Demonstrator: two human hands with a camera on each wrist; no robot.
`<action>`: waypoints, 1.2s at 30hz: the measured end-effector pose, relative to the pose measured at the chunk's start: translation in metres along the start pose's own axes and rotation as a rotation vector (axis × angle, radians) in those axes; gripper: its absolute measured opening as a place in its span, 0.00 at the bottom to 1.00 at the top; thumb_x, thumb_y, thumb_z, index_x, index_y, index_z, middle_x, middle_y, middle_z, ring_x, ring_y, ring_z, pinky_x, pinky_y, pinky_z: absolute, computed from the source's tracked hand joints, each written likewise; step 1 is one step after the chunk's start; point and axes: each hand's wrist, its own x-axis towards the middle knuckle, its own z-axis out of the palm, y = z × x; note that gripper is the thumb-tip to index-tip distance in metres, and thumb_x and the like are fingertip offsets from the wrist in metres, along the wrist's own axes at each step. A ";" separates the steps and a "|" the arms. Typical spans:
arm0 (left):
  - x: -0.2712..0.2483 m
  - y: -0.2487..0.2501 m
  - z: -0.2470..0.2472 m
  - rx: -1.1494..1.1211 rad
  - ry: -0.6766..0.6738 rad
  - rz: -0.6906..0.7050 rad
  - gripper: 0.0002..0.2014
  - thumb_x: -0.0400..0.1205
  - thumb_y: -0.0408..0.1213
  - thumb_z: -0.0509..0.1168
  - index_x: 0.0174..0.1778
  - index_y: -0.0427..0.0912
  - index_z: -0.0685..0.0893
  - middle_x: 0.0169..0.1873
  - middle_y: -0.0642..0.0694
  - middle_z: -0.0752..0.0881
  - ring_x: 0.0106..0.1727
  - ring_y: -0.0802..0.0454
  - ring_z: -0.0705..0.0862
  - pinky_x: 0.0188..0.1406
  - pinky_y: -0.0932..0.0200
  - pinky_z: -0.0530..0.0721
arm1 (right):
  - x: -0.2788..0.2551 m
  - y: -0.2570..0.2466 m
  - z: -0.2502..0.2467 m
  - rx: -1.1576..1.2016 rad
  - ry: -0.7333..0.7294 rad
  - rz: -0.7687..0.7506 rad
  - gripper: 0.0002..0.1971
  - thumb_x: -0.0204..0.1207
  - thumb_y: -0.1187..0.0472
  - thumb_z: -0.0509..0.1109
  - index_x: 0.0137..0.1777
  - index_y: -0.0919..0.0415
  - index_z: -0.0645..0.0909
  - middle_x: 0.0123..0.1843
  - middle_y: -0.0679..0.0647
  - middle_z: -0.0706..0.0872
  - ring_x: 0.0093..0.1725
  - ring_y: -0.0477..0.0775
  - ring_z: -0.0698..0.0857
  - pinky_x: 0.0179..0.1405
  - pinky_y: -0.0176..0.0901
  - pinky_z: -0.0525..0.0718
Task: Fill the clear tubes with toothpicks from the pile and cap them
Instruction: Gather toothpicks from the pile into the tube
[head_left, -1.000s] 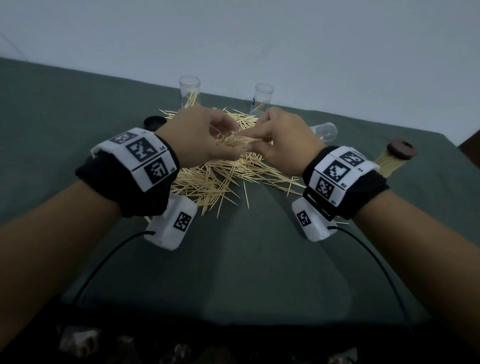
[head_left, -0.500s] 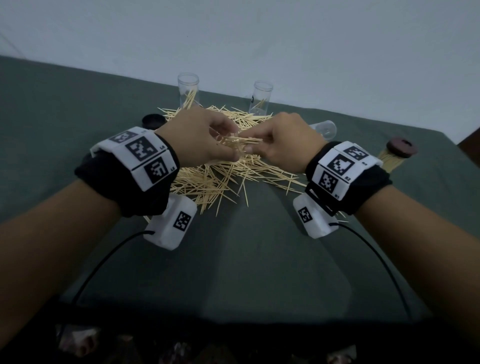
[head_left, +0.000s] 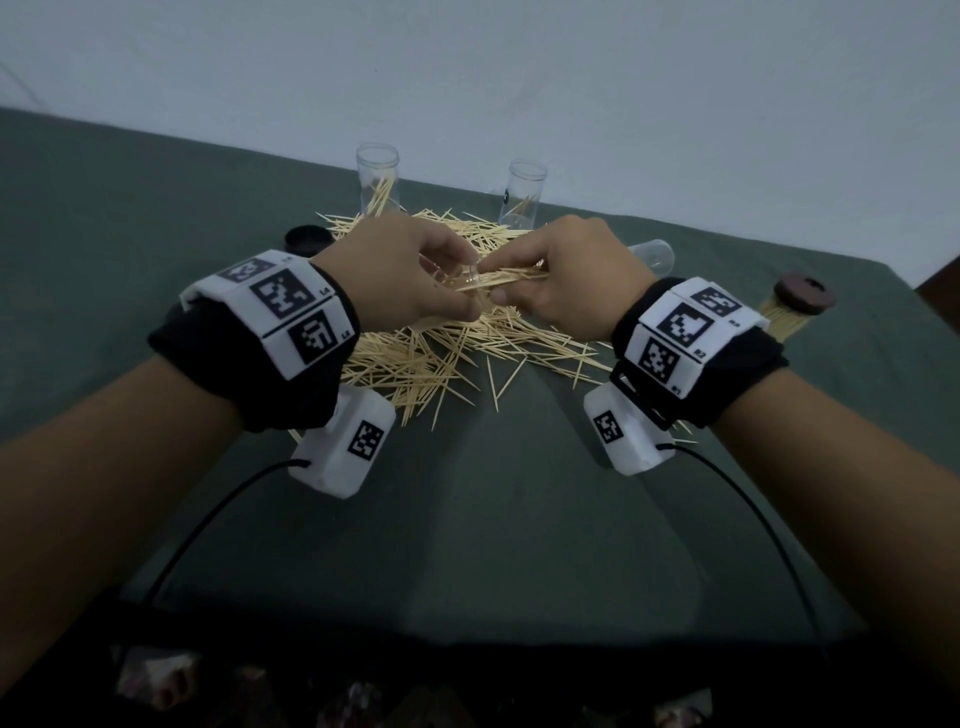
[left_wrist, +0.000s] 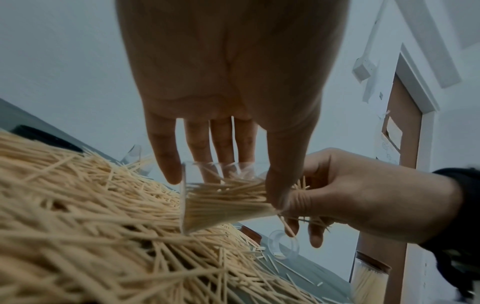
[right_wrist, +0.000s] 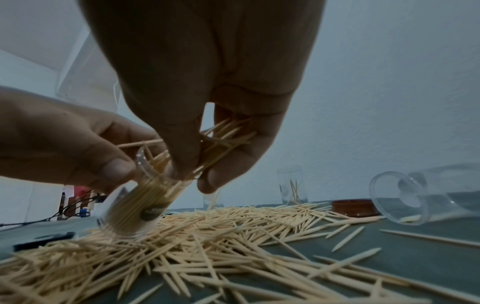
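Observation:
My left hand (head_left: 460, 299) grips a clear tube (left_wrist: 207, 205) tilted on its side just above the toothpick pile (head_left: 441, 358), thumb on one side and fingers on the other. The tube (right_wrist: 130, 209) is well filled with toothpicks. My right hand (right_wrist: 197, 176) pinches a bundle of toothpicks (right_wrist: 223, 137), and the bundle's ends reach into the tube's open mouth. In the head view the bundle (head_left: 511, 278) lies level between both hands, and the tube is mostly hidden behind my fingers.
Two upright clear tubes (head_left: 377, 182) (head_left: 523, 200) with a few toothpicks stand behind the pile. An empty tube (right_wrist: 420, 197) lies on its side at right. A black cap (head_left: 307, 240) sits at left. A filled tube with a brown cap (head_left: 795, 306) lies far right.
My right hand shifted slightly right and now feeds the bundle into the tube's mouth. The left hand has stayed nearly still with the tube.

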 end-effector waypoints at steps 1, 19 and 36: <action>0.000 0.000 -0.001 0.003 0.006 -0.006 0.26 0.68 0.52 0.79 0.62 0.55 0.84 0.46 0.64 0.84 0.55 0.61 0.84 0.53 0.64 0.78 | 0.000 0.000 -0.001 0.009 0.006 0.013 0.15 0.72 0.51 0.78 0.59 0.40 0.87 0.48 0.38 0.85 0.51 0.39 0.80 0.55 0.34 0.74; 0.000 -0.001 -0.004 -0.013 0.035 -0.018 0.26 0.68 0.53 0.79 0.62 0.56 0.85 0.47 0.62 0.86 0.52 0.64 0.84 0.49 0.66 0.77 | 0.002 -0.002 -0.004 0.043 0.064 0.029 0.13 0.71 0.55 0.79 0.56 0.45 0.89 0.48 0.41 0.88 0.46 0.37 0.83 0.53 0.32 0.79; -0.002 0.000 -0.004 -0.054 0.011 0.002 0.26 0.68 0.53 0.79 0.62 0.55 0.85 0.47 0.62 0.86 0.53 0.64 0.85 0.55 0.63 0.82 | 0.000 -0.003 0.003 0.058 0.162 -0.055 0.09 0.73 0.57 0.78 0.52 0.47 0.91 0.42 0.39 0.88 0.44 0.37 0.83 0.48 0.26 0.77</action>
